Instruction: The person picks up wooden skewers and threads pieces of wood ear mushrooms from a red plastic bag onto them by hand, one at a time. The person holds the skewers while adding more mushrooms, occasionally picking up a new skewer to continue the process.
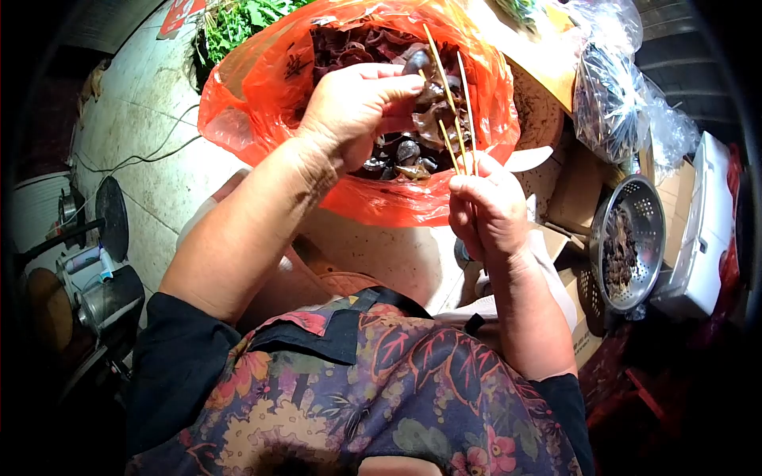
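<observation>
In front of me an orange-red plastic bag [262, 119] stands wide, filled with dark, glossy wood ear mushrooms [361, 46]. Over it, my left hand [357, 107] pinches a piece of wood ear [417, 63] between thumb and fingers. My right hand [490, 202] is closed around several thin bamboo skewers [444, 75], which point up and away from me. Some wood ear appears to be threaded on one skewer near my left fingertips; exactly how it sits is partly hidden. The lower ends of the skewers disappear inside my right fist.
To the right are a metal colander [635, 238] with dark bits in it, a white foam box [698, 238] and a clear bag of skewers [607, 95]. Green leaves [242, 24] lie behind the bag. Pots [111, 297] and a cable [159, 155] are at left.
</observation>
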{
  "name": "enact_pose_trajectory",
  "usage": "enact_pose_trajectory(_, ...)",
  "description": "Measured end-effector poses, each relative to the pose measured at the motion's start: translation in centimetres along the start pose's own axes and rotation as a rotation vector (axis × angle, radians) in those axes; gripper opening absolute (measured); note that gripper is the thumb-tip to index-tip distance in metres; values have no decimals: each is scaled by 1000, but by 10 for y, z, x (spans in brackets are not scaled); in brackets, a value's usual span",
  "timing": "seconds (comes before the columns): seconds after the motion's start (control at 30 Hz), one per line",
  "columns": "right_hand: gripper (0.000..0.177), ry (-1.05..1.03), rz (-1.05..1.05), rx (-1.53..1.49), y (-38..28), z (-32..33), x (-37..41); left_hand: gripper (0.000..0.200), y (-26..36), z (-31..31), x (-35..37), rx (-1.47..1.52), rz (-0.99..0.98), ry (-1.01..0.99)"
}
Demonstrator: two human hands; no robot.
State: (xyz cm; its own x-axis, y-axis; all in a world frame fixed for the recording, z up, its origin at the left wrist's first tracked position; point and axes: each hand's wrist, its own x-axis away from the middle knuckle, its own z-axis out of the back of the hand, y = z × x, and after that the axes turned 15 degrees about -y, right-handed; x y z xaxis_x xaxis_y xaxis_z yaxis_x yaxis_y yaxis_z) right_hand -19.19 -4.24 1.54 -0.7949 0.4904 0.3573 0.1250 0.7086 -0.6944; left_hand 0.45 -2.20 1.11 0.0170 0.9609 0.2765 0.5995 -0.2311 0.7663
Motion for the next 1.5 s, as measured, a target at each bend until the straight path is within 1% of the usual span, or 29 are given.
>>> enact_pose_trajectory(0.03, 9, 16, -16, 24, -4, 0, 0, 14, -9, 1, -1, -5, -23, 21)
enact_pose_trajectory(0.1, 9, 36, -11, 29, -3, 4, -3, 14, -16, -6, 5, -129, 16, 46)
enact_pose_trajectory(0.17, 9, 72, 6, 41, -6, 0, -3, 13, -16, -4, 4, -94, 8, 46)
enact_pose_trajectory(0.23, 10, 60, 12, 41, -6, 1, -1, 16, -9, 1, 3, -2, 72, 20)
enact_pose_trajectory(0.27, 11, 51, 18, 34, -4, 1, 0, 22, -5, 1, 2, 82, 156, 61)
enact_pose_trajectory(0.3, 11, 48, 17, 36, -4, 1, 0, 26, -2, 5, 1, 222, 190, -3)
enact_pose_trajectory(0.37, 12, 29, 28, 49, -1, -1, 0, 21, 0, 4, 0, 311, 133, -55)
enact_pose_trajectory(0.43, 12, 23, 9, 65, 0, 1, 0, 22, 9, -9, 0, 211, -7, 124)
enact_pose_trajectory(0.47, 12, 4, -8, 68, 0, 2, 1, 21, 4, -1, -5, 197, 17, 187)
enact_pose_trajectory(0.5, 13, -16, -26, 72, 1, 1, 1, 17, 3, 2, -8, 211, -17, 202)
enact_pose_trajectory(0.57, 13, -12, -21, 67, 5, 4, 0, 14, 2, 4, -7, 133, -30, 200)
enact_pose_trajectory(0.77, 14, -8, -32, 76, 5, 1, 1, 10, 3, 5, -5, 142, -9, 188)
enact_pose_trajectory(0.9, 14, 28, -11, 40, 10, -1, -1, 15, 2, 4, -4, 156, -27, 192)
enact_pose_trajectory(1.03, 13, 21, -6, 49, 7, -2, 0, 16, -4, 8, -3, 188, -29, 144)
enact_pose_trajectory(1.1, 12, 5, -36, 84, 4, -2, 0, 16, -7, 10, -4, 89, 58, 94)
enact_pose_trajectory(1.17, 12, 9, -34, 80, 5, 1, -1, 14, -9, -3, 2, 107, 32, 126)
enact_pose_trajectory(1.27, 11, 26, -37, 78, 5, 2, -3, 13, -13, 10, -6, 103, -5, 67)
enact_pose_trajectory(1.33, 11, 43, -41, 79, 5, 3, -3, 12, -11, 10, -8, 18, -90, 87)
enact_pose_trajectory(1.37, 11, 28, -21, 53, 6, 3, -3, 12, -10, 10, -8, 18, -90, 88)
enact_pose_trajectory(1.4, 11, 12, 0, 26, 6, 3, -3, 13, -8, 9, -7, -58, -116, 79)
enact_pose_trajectory(1.43, 11, 13, -1, 26, 5, 3, -3, 15, -5, 8, -6, -134, -141, 71)
enact_pose_trajectory(1.5, 12, -15, -32, 11, 1, 4, -1, 17, -4, 7, -5, -149, -151, 76)
